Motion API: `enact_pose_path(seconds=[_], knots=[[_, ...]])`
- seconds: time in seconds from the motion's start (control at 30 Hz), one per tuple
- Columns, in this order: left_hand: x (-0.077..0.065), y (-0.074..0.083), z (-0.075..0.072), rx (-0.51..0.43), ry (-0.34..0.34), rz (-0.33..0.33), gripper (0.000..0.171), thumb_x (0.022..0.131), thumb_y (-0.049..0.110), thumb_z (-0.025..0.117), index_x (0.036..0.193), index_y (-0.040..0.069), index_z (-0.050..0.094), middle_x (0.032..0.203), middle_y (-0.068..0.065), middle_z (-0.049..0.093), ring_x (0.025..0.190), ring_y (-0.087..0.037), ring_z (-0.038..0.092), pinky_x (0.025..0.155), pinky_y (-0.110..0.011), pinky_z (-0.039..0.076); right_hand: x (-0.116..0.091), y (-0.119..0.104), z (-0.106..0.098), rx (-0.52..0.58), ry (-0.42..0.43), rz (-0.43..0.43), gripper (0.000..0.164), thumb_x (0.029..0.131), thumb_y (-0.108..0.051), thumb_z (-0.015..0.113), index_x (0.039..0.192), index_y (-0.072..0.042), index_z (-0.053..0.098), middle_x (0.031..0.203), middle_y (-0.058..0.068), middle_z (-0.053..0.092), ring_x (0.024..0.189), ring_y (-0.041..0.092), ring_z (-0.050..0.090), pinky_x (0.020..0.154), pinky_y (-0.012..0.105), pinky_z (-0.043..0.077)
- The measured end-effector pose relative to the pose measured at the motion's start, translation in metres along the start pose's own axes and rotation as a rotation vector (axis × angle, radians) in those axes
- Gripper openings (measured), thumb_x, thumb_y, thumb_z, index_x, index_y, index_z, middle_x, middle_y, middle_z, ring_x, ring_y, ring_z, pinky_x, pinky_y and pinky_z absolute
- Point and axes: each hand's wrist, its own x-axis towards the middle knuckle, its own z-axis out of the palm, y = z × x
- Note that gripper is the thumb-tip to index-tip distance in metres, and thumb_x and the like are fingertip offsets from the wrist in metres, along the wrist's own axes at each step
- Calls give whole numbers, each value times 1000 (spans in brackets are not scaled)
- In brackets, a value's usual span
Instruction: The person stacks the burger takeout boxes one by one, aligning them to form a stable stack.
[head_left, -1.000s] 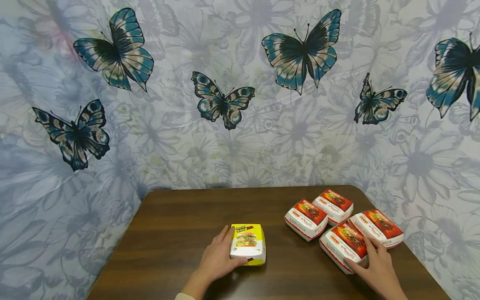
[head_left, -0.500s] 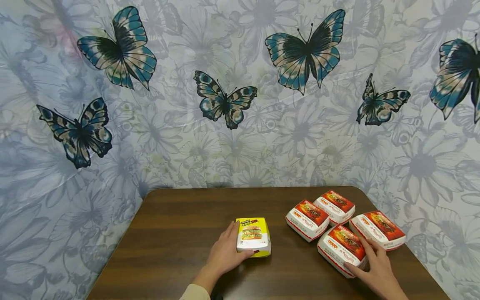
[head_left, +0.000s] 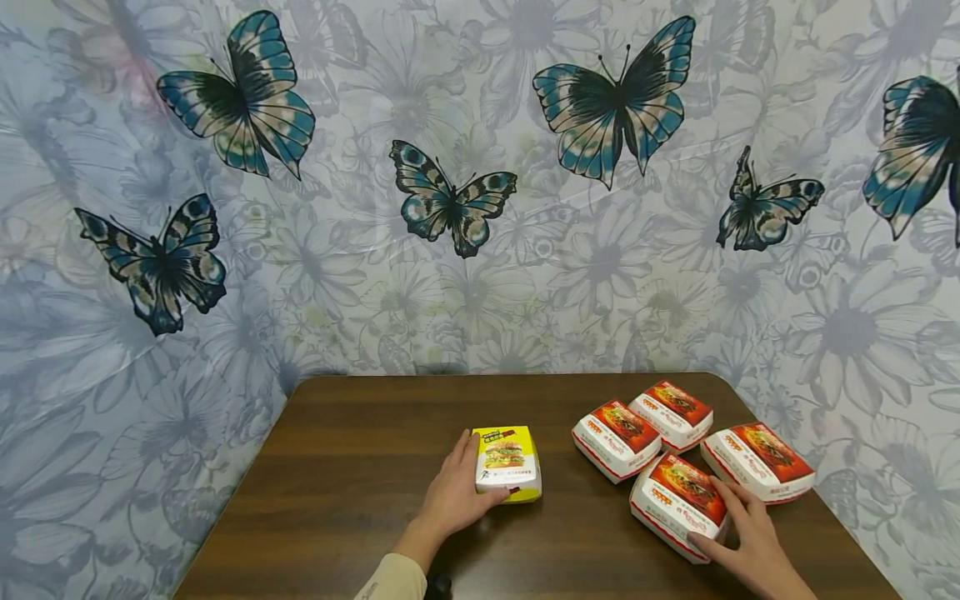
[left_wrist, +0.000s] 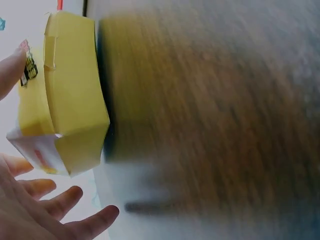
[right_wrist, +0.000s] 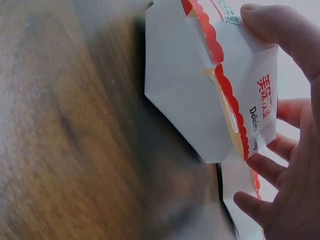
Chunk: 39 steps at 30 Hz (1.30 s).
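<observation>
In the head view, a yellow-and-white burger box (head_left: 507, 458) lies shut near the table's middle. My left hand (head_left: 453, 500) holds it from the left, thumb at its near edge and fingers along its side. The left wrist view shows the box's yellow wall (left_wrist: 77, 75) close to the loosely spread fingers. To the right, my right hand (head_left: 750, 542) grips the nearest red-and-white burger box (head_left: 675, 508), thumb on its near side and fingers over its right edge. Its white wall (right_wrist: 180, 85) fills the upper middle of the right wrist view. Both boxes look level on the table.
Three more red-and-white burger boxes stand beside and behind the gripped one: a left box (head_left: 617, 442), a back box (head_left: 671, 414) and a right box (head_left: 757, 462) near the table's right edge. The brown table (head_left: 360, 450) backs onto a butterfly-patterned wall covering (head_left: 337, 292).
My left hand and the yellow box have moved away from me and a little right. My right hand has drawn its red-and-white box slightly toward me and left, widening the gap to the right box.
</observation>
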Motion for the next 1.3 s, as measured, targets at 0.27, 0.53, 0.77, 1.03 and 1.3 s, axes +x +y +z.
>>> enact_pose_path(seconds=[0.27,0.53,0.77,1.03,1.3], knots=[[5,-11,-9,-270,-94,-1,113,72,62,73,156,20,11,163,-6,11,147,-35,18,110,-61,27,0,0,-2,29,-42,19,94,79,-37,76,149,-2,25,138,36,22,118,55,27,81,67,33],[15,-33,-10,-487,-254,-2,111,77,53,74,156,26,2,163,-2,3,149,-31,10,113,-63,19,1,2,-4,42,-89,56,95,81,-38,74,151,-2,21,140,37,20,119,57,25,80,69,31],[19,-38,-9,-521,-283,-16,114,74,51,78,156,28,3,163,-4,6,148,-32,16,113,-62,21,0,1,-3,54,-102,71,95,79,-38,75,150,-1,23,139,37,20,118,57,25,79,71,33],[20,-43,-4,-535,-265,-18,115,72,45,82,155,22,6,161,-14,12,144,-39,21,110,-65,22,2,0,-4,72,-120,85,95,80,-37,75,150,-2,22,136,37,22,117,57,28,78,72,35],[19,-42,-3,-543,-268,-13,114,71,44,82,155,24,7,160,-14,13,144,-39,21,109,-66,21,1,1,-2,73,-96,91,95,78,-36,77,148,0,25,134,37,25,115,54,32,80,69,38]])
